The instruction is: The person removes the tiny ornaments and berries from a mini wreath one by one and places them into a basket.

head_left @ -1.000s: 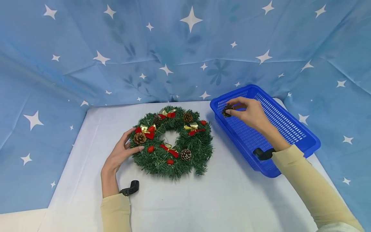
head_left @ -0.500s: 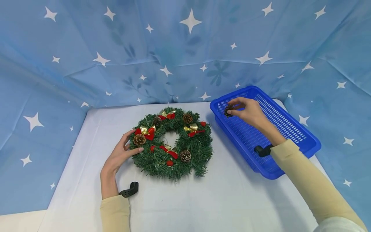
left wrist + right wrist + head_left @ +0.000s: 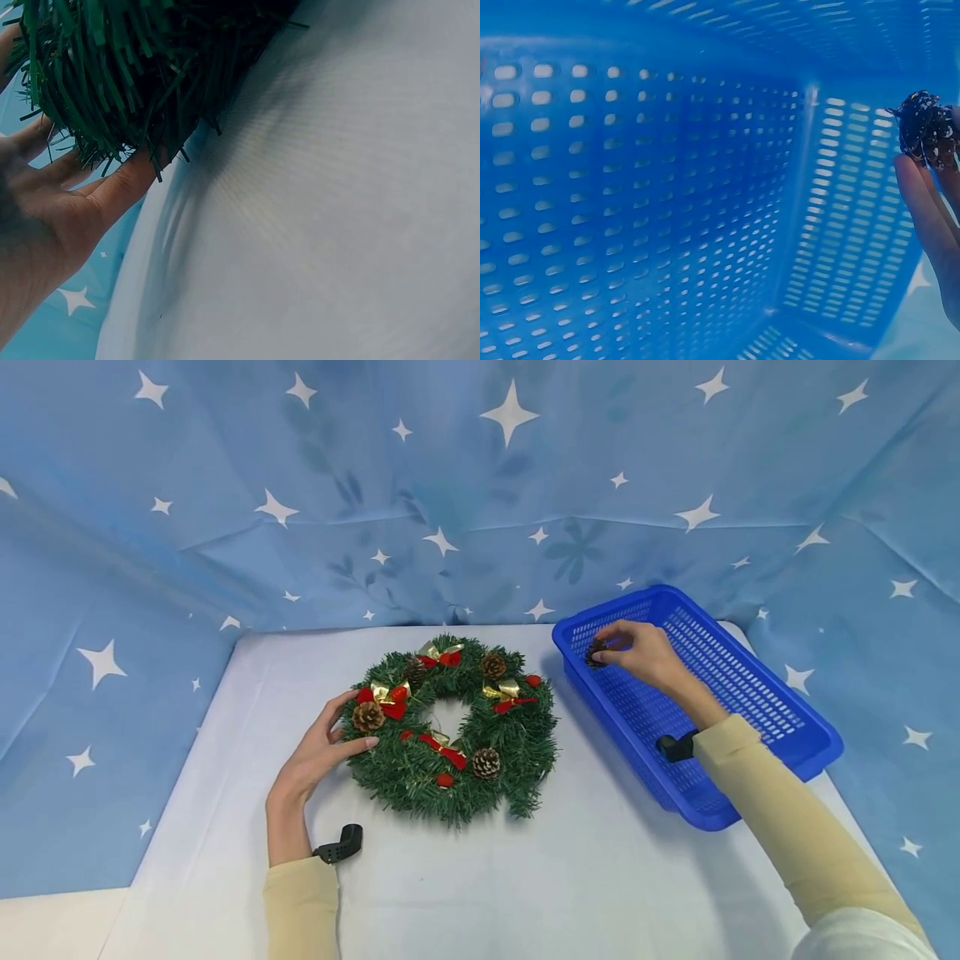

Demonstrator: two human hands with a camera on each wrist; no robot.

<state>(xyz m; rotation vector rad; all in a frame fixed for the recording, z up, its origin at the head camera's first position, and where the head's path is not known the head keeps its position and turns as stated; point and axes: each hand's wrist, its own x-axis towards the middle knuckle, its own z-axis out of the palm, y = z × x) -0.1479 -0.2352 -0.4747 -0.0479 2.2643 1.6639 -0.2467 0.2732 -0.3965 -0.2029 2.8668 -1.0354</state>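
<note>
On the white table lies a green wreath [image 3: 517, 743] decorated with red and gold bows, brown pine cones and small red berries. My left hand [image 3: 315, 756] holds its left edge, thumb on top and fingers around the outer side. In the left wrist view, the left fingers [image 3: 124, 184] reach under the green bristles [image 3: 112, 75]. Over the far left end of the blue basket [image 3: 637, 718], my right hand [image 3: 648, 656] pinches a loose pine cone [image 3: 595, 653] between thumb and fingers. The right wrist view has this pine cone [image 3: 926, 131] at its right edge, in front of the perforated basket wall [image 3: 847, 217].
The basket stands angled to the right of the wreath, its perforated floor showing. A blue star-patterned curtain [image 3: 465, 568] closes off the back and sides. White tablecloth [image 3: 480, 893] spreads in front of the wreath.
My right hand has sunk slightly with the pine cone over the basket. A red berry near my left thumb has shifted and shows less. The left hand keeps its hold; the head view has swung slightly.
</note>
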